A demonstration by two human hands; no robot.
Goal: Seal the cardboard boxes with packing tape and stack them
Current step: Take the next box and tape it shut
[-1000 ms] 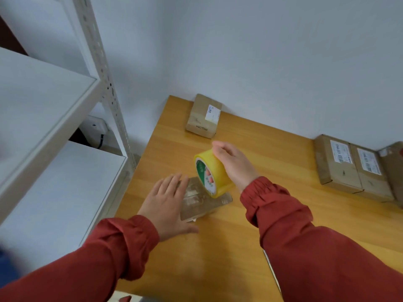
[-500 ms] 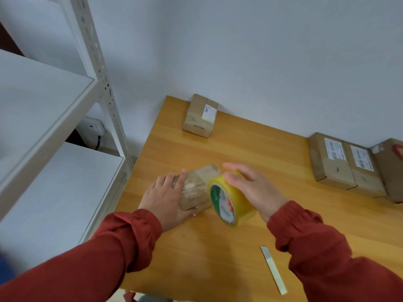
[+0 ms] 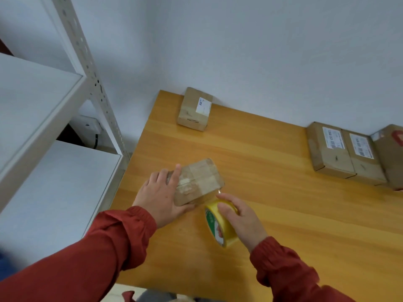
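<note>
The small cardboard box lies flat on the bench, near its left edge and about midway between the far and near edges; its top is glossy with clear tape, crossed by a band running towards the near right corner. The left hand grips the box's left end; the fingers lie over the top and the thumb runs along the near side. Just beside the box's near right corner, the right hand holds the tape roll, a yellow roll standing on edge, its open core facing left; the thumb is curled over the outer rim and a fingertip shows through the core. A short length of clear tape appears to stretch from the roll up to the box's corner, though it is hard to make out. Both arms wear red sleeves.

At the far left corner of the bench, against the wall, sits a corner box with a white label. Along the far edge towards the right stand a labelled box and a second labelled box, touching side by side; a red-marked box next to them is cut off by the picture's edge. Left of the bench stands a white metal rack with two shelves.
</note>
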